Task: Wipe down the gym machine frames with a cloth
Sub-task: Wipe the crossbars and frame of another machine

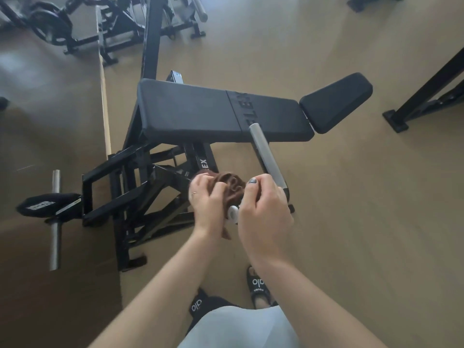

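A bunched brown cloth [232,187] sits between my two hands, in front of a black gym machine frame [140,187]. My left hand [209,204] grips the cloth from the left. My right hand [263,214] curls round the cloth's right side, with a small white object [233,213] showing under its fingers. A silver bar [266,154] of the machine rises just behind my right hand; whether the hand touches it is hidden. The machine's black padded bench [200,114] lies behind.
A second pad [336,101] angles up at the right. A weight plate on a silver peg [54,204] sticks out at the left. More black machines stand at the top left [105,26] and right edge [426,89]. Tan floor [364,209] spreads right. My sandalled feet [258,285] are below.
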{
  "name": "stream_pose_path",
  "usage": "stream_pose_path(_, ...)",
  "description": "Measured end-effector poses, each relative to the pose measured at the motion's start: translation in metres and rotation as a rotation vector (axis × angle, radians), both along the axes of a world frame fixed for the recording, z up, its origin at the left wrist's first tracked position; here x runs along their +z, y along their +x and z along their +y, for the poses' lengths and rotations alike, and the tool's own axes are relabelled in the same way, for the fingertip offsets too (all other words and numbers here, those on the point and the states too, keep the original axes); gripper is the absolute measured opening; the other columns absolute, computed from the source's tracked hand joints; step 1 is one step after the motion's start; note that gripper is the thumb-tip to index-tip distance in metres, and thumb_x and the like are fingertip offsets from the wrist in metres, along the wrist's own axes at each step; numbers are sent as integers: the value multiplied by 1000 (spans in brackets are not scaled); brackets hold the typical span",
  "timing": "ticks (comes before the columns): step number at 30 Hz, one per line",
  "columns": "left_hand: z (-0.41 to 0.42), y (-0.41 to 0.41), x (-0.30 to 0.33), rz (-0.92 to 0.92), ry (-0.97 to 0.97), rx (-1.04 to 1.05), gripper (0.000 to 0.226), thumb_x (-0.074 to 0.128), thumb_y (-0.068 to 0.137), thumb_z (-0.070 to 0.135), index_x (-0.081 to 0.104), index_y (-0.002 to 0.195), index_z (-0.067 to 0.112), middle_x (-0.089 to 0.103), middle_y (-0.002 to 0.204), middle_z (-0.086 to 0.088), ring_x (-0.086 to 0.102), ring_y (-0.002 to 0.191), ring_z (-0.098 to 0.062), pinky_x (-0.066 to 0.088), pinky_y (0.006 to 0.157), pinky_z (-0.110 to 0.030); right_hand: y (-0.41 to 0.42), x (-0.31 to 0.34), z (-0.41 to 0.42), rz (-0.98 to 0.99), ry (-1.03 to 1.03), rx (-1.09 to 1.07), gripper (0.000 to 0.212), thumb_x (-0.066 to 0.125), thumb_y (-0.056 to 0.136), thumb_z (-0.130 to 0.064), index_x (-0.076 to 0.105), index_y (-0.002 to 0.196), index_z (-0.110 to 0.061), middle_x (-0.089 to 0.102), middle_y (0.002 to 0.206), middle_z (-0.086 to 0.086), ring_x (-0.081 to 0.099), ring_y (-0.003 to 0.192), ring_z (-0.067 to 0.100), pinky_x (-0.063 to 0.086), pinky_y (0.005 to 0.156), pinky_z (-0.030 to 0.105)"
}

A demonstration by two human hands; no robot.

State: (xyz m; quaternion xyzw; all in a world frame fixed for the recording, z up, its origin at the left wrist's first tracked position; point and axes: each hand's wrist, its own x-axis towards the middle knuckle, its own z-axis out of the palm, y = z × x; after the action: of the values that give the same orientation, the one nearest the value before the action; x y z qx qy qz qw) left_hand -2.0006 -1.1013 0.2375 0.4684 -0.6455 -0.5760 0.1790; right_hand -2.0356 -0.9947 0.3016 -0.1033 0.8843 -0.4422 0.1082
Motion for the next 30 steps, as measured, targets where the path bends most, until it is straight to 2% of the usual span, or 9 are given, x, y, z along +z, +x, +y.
stream_pose_path(5, 12, -1, 3, 29, -72, -55, 16, 49, 80, 37, 59, 88, 28, 48, 130, 2, 40, 129, -24, 36, 113, -46, 2, -5, -4, 50, 9, -48, 18, 42, 107, -31, 56, 95, -28, 52, 85, -17, 54, 84, 8, 39, 60, 11)
stream_pose_path(11, -43, -2, -28, 3, -70, -8, 15, 51, 82, 35, 61, 90, 28, 49, 125, -2, 51, 120, -25, 49, 104, -47, 0, -9, -7, 119, 0, -50, 20, 47, 105, -25, 56, 87, -25, 52, 78, -16, 51, 79, 10, 46, 56, 27)
stream_pose_path(14, -68, 5, -36, -87, -102, -109, 20, 51, 89, 37, 60, 102, 26, 47, 126, -1, 54, 117, -23, 53, 101, -50, -3, -11, -6, 155, 37, 32, 21, 44, 105, -30, 54, 86, -26, 57, 79, -13, 49, 79, 9, 40, 56, 17)
stream_pose_path(16, -66, 4, -33, -176, -152, -128, 25, 50, 85, 43, 59, 101, 28, 49, 127, -2, 54, 119, -25, 53, 101, -49, -4, -11, -4, 130, 58, 80, 21, 43, 105, -31, 54, 87, -26, 59, 83, -13, 45, 81, 7, 33, 59, 12)
stream_pose_path(19, -36, -1, -17, -133, -110, -80, 31, 47, 80, 42, 60, 101, 23, 47, 133, -6, 50, 124, -29, 58, 92, -38, -5, -8, -3, 73, 59, 132, 21, 42, 106, -31, 55, 91, -27, 61, 88, -12, 45, 83, 7, 39, 73, 20)
stream_pose_path(21, -14, -4, -10, -64, -68, -50, 15, 48, 81, 37, 58, 88, 29, 46, 132, -2, 44, 129, -29, 46, 107, -47, -7, -3, -8, 106, 110, 168, 22, 42, 106, -34, 58, 93, -27, 63, 90, -12, 52, 86, 11, 42, 92, 33)
stream_pose_path(23, 0, -6, -3, 5, -64, -25, 6, 52, 81, 36, 57, 81, 33, 49, 128, -1, 43, 128, -31, 41, 110, -53, -6, 4, -16, 151, 160, 198, 26, 39, 102, -37, 61, 93, -26, 65, 91, -10, 56, 87, 14, 38, 100, 40)
stream_pose_path(27, -22, -8, -11, 41, -67, 37, 11, 55, 76, 51, 59, 78, 41, 56, 124, -11, 49, 124, -33, 44, 106, -51, -5, 18, -53, 285, 220, 239, 30, 39, 96, -34, 65, 100, -20, 66, 93, -2, 57, 88, 20, 39, 99, 41)
stream_pose_path(30, -62, -1, -44, -42, -186, -34, 36, 48, 82, 50, 70, 103, 29, 62, 127, -14, 53, 125, -31, 43, 108, -47, -5, 7, -92, 242, 274, 399, 27, 45, 95, -21, 63, 111, -9, 63, 103, 10, 58, 96, 29, 47, 89, 47)
